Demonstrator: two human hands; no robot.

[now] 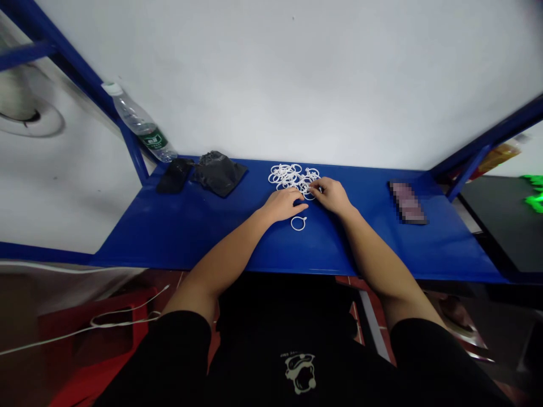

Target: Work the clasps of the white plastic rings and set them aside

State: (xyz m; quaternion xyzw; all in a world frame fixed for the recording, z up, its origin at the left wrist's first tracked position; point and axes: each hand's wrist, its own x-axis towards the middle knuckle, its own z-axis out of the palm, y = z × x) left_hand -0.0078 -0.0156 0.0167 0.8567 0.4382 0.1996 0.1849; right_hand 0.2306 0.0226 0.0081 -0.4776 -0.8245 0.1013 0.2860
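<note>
A pile of white curtain rings, each with a small eyelet, lies on the blue tabletop near the wall. My right hand is at the pile's right edge, its thumb and fingers closed on a white ring there. My left hand rests at the near side of the pile. Its thumb is stretched out and apart from the curved fingers, with nothing visible between them. One single curtain ring lies apart from the pile, just below my left thumb.
A clear plastic bottle leans in the left corner. A dark flat pouch and a black drawstring bag lie left of the rings. A phone-like object, blurred out, lies on the right. Blue frame bars border the table.
</note>
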